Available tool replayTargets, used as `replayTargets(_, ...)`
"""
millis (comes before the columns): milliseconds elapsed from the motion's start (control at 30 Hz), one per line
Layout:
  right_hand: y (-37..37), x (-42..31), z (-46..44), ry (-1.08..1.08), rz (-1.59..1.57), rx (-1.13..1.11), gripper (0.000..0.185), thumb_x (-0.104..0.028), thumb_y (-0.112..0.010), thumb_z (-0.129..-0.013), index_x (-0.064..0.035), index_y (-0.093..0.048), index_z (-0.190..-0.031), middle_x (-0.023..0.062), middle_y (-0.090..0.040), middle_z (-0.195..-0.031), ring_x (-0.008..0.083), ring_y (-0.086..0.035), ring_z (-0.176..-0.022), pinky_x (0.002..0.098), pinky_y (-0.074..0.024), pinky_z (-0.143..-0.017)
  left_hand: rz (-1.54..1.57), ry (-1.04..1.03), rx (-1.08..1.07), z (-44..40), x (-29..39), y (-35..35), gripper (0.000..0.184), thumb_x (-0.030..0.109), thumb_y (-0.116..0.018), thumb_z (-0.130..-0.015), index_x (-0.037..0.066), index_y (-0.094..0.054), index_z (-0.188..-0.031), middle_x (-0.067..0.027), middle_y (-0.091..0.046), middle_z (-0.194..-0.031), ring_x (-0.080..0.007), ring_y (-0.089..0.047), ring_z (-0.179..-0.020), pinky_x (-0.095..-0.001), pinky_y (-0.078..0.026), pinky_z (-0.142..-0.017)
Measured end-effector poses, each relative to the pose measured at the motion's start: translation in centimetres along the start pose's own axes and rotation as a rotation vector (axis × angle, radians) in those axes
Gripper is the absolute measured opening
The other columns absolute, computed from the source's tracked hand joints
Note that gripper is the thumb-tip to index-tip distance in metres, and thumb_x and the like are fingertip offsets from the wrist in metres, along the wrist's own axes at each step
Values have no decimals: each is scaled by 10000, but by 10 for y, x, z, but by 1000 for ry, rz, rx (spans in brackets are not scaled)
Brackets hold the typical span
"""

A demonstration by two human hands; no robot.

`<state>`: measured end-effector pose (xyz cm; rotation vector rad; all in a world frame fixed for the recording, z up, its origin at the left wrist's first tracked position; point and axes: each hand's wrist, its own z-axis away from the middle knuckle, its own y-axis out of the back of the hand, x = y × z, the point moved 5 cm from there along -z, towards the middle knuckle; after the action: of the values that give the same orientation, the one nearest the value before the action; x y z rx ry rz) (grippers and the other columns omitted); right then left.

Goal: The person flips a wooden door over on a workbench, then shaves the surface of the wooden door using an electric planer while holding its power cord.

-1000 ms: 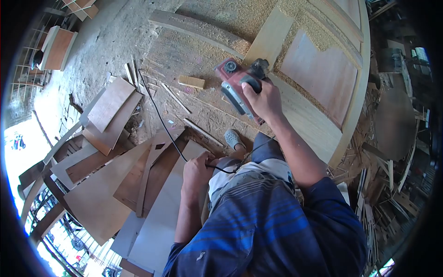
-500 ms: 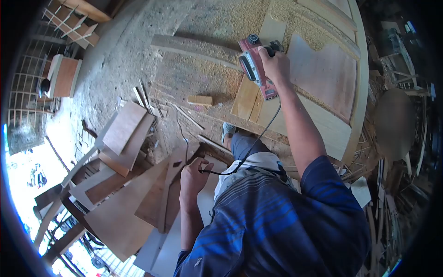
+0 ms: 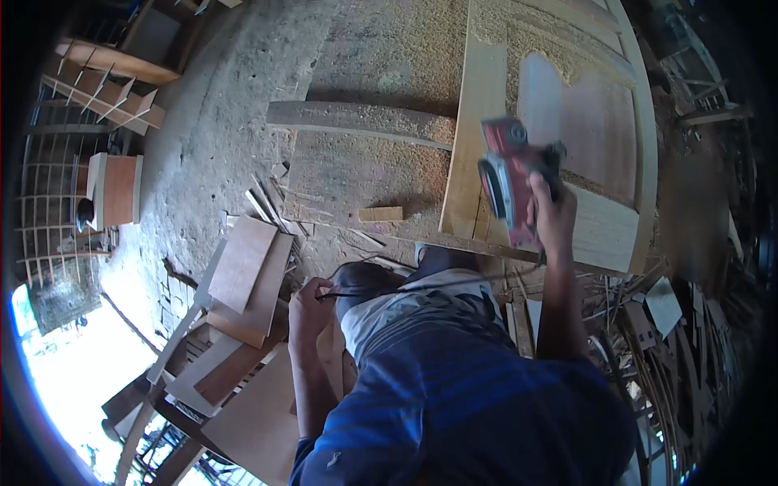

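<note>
Evidently planer [image 3: 509,174] handles heavy, rigid (judged by bulk); best hold, top handle [image 3: 553,168], right hand's [image 3: 554,219] fingers curled round. Left hand's [image 3: 305,312] fingers pinch cord [image 3: 350,294], likely pliant.

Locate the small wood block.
In the head view, the small wood block lies by the near edge of the bench, left of the red power tool in the right hand.

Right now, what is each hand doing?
Left hand: closed on a thin black cable.
Right hand: closed around the handle of a red-and-grey power tool.
</note>
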<state>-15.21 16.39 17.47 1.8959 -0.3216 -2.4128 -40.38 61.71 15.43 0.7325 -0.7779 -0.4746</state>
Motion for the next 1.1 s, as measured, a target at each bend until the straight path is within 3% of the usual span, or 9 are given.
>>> replayTargets(133, 13, 25, 76, -140, 129, 94, 310, -313, -758, -1071, -12, -770, -1142, -6, -642, -663, 78, -594, -529, 272, -456, -504, -93, -47, -142, -48, -8, 2, 271, 301, -890, -934, 94, -802, -1085, -86, -597, -669, -219, -568, -613, -414, -479, -618)
replayTargets(233, 4, 34, 126, -127, 192, 128, 321, -334, -708, -1079, -18, -692, -1023, -4, -601, -611, 90, -558, -487, 288, -414, -474, -112, -111, -249, -88, -10, 0, 301, 328, -897, -929, 97, -799, -1096, -93, -603, -676, -233, -584, -630, -429, -496, -641)
replayTargets(367, -17, 58, 189, -206, 281, 217, 340, -300, -760, -1013, 4, -768, -1166, 105, -736, -879, 189, -715, -773, 389, -574, -726, -232, -226, -365, -133, 1, 6, 328, 370, -882, -944, 102, -797, -1112, -139, -691, -736, -296, -698, -707, -469, -534, -686)
replayTargets(467, -52, 43, 217, -355, 246, 262, 339, -301, -742, -1023, 7, -767, -1162, 123, -751, -898, 194, -716, -775, 399, -578, -738, -260, -290, -419, -158, -12, 6, 329, 373, -884, -947, 98, -801, -1107, -145, -702, -745, -293, -698, -713, -464, -525, -683)
replayTargets(533, -71, 57, 228, -278, 291, 293, 346, -309, -737, -1024, 17, -768, -1136, 102, -722, -789, 179, -692, -713, 383, -560, -693, -270, -283, -443, -169, -13, 16, 315, 339, -904, -937, 82, -805, -1091, -113, -653, -710, -232, -628, -662, -431, -496, -649)
replayTargets(733, -112, 63, 208, -284, 263, 374, 335, -325, -724, -1039, -5, -787, -1112, 50, -653, -704, 166, -671, -640, 365, -530, -627, -337, -287, -481, -183, -31, 41, 278, 312, -877, -957, 80, -805, -1092, -140, -732, -789, -301, -720, -747, -457, -552, -729)
replayTargets(833, -122, 44, 176, -319, 178, 370, 320, -323, -680, -1089, -41, -660, -940, -13, -572, -620, 88, -549, -501, 291, -432, -479, -343, -281, -481, -188, -39, 45, 285, 322, -870, -963, 76, -802, -1089, -162, -785, -873, -331, -776, -837, -466, -584, -781)
replayTargets(1000, -119, 40, 134, -317, 198, 351, 347, -335, -688, -1091, -43, -655, -907, -9, -568, -610, 93, -542, -485, 299, -429, -464, -336, -220, -462, -190, -24, 55, 298, 346, -856, -976, 72, -797, -1076, -177, -815, -944, -347, -803, -917, -466, -603, -816)
replayTargets(1100, -119, 35, 108, -331, 157, 353, 361, -342, -687, -1096, -38, -648, -905, -5, -570, -611, 96, -543, -483, 300, -428, -462, -199, -344, -393, -196, -28, 50, 261, 309, -882, -951, 87, -799, -1059, -111, -596, -640, -239, -575, -594, -458, -459, -619)
